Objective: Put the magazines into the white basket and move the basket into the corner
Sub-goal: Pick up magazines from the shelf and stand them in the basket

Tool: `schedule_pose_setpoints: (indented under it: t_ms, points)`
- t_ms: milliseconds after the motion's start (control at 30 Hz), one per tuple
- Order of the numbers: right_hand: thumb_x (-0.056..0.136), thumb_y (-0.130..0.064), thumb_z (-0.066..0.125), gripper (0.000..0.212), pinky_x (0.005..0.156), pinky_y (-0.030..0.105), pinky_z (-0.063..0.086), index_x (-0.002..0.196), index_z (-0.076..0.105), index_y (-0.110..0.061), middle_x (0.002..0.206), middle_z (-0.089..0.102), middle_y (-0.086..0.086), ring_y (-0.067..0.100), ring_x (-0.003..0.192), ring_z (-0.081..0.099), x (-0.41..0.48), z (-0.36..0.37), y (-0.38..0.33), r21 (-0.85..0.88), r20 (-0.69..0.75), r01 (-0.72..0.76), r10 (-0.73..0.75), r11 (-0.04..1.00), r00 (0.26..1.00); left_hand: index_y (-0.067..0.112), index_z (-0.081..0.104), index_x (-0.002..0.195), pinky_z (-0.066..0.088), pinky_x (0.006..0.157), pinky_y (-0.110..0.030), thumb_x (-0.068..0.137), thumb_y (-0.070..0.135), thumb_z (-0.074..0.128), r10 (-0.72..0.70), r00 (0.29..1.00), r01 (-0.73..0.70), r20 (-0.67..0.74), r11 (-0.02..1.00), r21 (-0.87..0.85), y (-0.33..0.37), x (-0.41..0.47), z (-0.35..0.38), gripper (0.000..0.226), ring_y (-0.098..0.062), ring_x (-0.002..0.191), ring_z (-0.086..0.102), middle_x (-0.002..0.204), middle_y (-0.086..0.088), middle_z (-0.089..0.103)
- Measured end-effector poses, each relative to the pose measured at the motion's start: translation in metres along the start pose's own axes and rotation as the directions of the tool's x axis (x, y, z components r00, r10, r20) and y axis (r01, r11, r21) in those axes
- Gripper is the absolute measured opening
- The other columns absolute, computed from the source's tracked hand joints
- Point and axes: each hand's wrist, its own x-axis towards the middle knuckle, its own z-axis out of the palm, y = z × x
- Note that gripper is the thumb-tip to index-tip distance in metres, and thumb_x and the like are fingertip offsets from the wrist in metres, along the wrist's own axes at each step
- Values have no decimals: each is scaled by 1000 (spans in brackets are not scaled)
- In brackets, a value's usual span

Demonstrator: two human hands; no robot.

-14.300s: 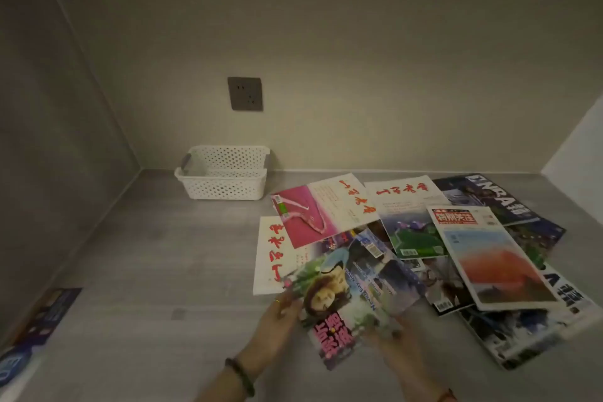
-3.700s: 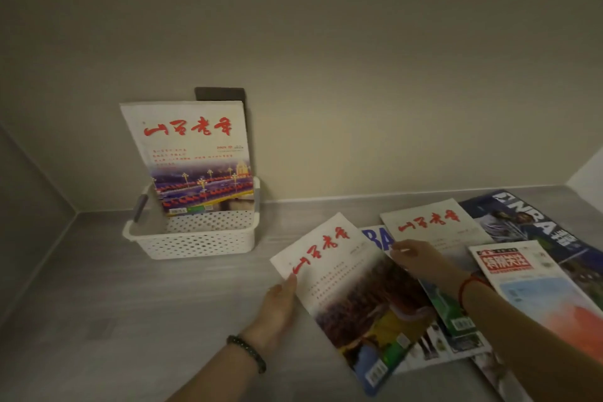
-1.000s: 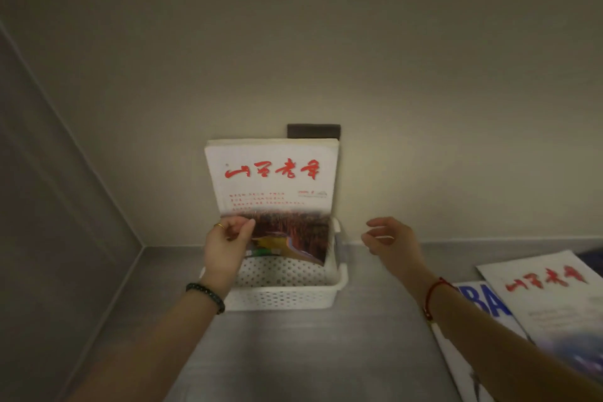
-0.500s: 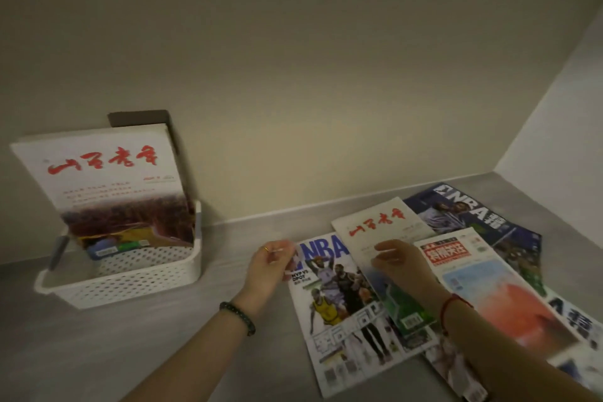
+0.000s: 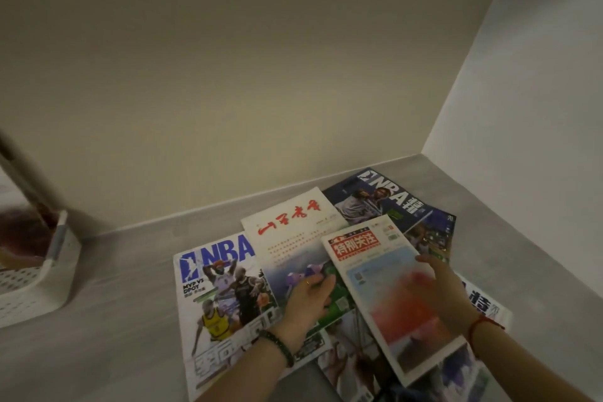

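Note:
The white basket (image 5: 62, 271) shows only its right end at the left edge, with upright magazines (image 5: 19, 235) blurred inside it. Several magazines lie overlapped on the grey surface: a white-and-blue NBA one (image 5: 222, 274), a white one with red calligraphy (image 5: 287, 222), one with a red boxed title (image 5: 368, 258) on top, and a dark NBA one (image 5: 385, 199) behind. My left hand (image 5: 310, 300) rests on the calligraphy magazine, fingers curled at the left edge of the red-title one. My right hand (image 5: 440, 294) lies on the right side of that magazine, blurred.
The back wall meets a white side wall (image 5: 522, 108) at the far right, forming a corner behind the pile. More magazines (image 5: 483, 303) stick out under my right forearm. Bare grey surface (image 5: 124, 320) separates the basket from the pile.
My view has swung right, pushing the basket to the left edge. My right hand moved from the calligraphy magazine onto the red-title one; my left hand came across to that magazine's left edge.

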Motion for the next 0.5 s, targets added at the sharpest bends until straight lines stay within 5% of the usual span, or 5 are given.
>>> schedule_pose_setpoints:
  t_ms: [67,133,233,367,500]
  points:
    - [79,-27,64,33,60,23,48,108,48,-23,96,59,1,16,77,61,0,-11,17,-71,39,-2,4,997,999,19,60,76,47,69,-22,90,23,51,1,1000,-1,16,1000,-7,-3,6,18,17,-16,73,55,79,-2,59]
    - [74,-29,71,56,71,28,50,122,43,-21,107,60,7,19,86,60,-2,-15,29,-108,93,-58,68,992,993,18,61,80,52,63,-15,89,20,52,-19,999,21,36,998,-55,-4,9,30,13,-12,75,62,84,-1,66]
    - [69,-33,75,78,85,33,46,133,34,-16,124,52,11,24,104,54,-3,-14,39,-169,125,-130,152,977,980,20,60,87,56,79,-28,89,18,52,-36,998,38,60,999,-39,-7,12,38,8,-20,92,66,105,-8,68]
    - [70,-37,73,67,78,26,43,123,41,-12,118,56,7,18,97,54,-6,-12,35,-212,172,-144,182,966,968,20,48,105,46,98,-49,87,6,54,-5,1000,4,12,1000,30,-5,10,41,23,-29,114,56,124,-11,58]
    - [80,-22,65,35,62,21,44,111,52,-9,95,61,3,19,80,57,-11,-13,20,-23,104,-49,51,999,993,26,40,106,51,93,-43,85,-3,50,73,997,-74,17,995,70,-2,3,40,37,-27,113,56,124,-10,57]
